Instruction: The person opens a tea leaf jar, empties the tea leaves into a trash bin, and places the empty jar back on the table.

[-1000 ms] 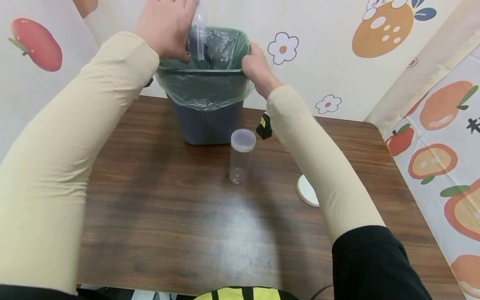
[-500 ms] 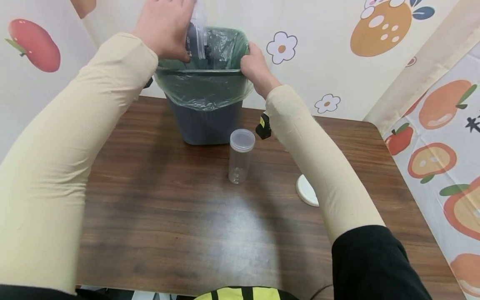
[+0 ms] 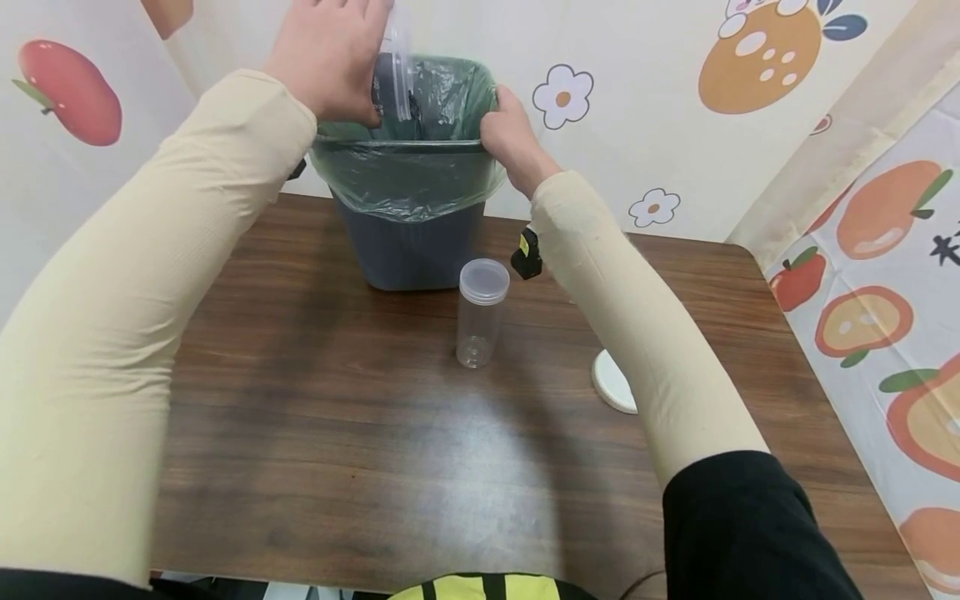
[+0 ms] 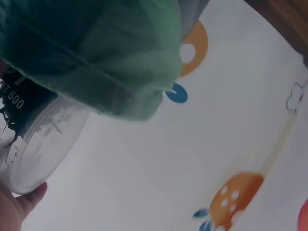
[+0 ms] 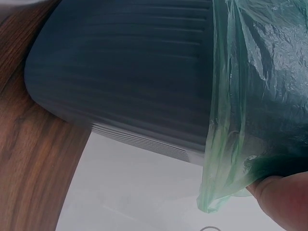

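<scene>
My left hand point(image 3: 327, 62) holds a clear plastic container point(image 3: 393, 71), tipped over the mouth of a dark grey-blue bin point(image 3: 412, 250). In the left wrist view, the round base of the container point(image 4: 50, 144) has moulded markings, and dark specks cling to its wall. White lettering including "600" shows on a dark area there. A translucent green bag point(image 3: 408, 179) lines the bin and folds over its rim. My right hand point(image 3: 517, 137) grips the rim and bag at the right corner; its thumb point(image 5: 284, 197) shows in the right wrist view. The container's mouth is hidden.
A clear lidded jar point(image 3: 480, 317) stands upright just in front of the bin. Farther right, a round white lid-like disc point(image 3: 615, 383) lies partly under the right forearm. The wooden table point(image 3: 337, 467) meets a fruit-printed wall covering point(image 3: 615, 50) behind the bin.
</scene>
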`<state>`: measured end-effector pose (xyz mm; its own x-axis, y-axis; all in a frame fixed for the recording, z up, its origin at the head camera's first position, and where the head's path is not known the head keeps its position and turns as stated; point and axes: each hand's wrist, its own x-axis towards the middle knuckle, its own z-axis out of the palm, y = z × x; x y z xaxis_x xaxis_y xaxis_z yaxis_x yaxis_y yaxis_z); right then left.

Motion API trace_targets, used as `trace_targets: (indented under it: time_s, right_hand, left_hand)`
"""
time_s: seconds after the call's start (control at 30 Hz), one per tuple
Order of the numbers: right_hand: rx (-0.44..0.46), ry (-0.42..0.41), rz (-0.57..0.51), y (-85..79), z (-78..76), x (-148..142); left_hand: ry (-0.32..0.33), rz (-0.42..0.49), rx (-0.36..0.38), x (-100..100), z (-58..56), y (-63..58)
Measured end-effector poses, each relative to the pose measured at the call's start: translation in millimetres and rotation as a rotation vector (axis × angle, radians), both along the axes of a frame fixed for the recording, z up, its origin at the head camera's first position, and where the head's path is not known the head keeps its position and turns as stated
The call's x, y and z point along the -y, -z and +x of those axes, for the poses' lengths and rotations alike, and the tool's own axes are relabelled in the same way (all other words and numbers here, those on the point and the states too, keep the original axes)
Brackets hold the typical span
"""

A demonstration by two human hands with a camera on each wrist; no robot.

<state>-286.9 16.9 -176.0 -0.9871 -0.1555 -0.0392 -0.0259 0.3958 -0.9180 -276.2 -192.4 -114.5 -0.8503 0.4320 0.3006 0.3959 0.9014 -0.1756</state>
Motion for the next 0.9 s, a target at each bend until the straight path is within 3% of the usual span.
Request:
trace_targets:
  time_s: [0.23, 0.43, 0.57, 0.9]
  right_hand:
    - [0.02, 0.002, 0.004, -0.9, -1.0, 0.6]
    - [0.016, 0.005, 0.007, -1.0, -0.9, -0.4]
    - [0.018, 0.001, -0.001, -0.9, -0.8, -0.8]
    - [0.007, -0.009, 0.005, -0.1, -0.4, -0.3]
  left_hand:
    - [-0.015, 0.02, -0.008, -1.5, -0.1, -0.8]
    - [0.01, 0.013, -0.06, -1.8, -0.3, 0.3]
    - [-0.016, 0.043, -0.033, -1.3, 0.2, 1.0]
    - [-0.032, -0.016, -0.011, -1.1, 1.4, 2.6]
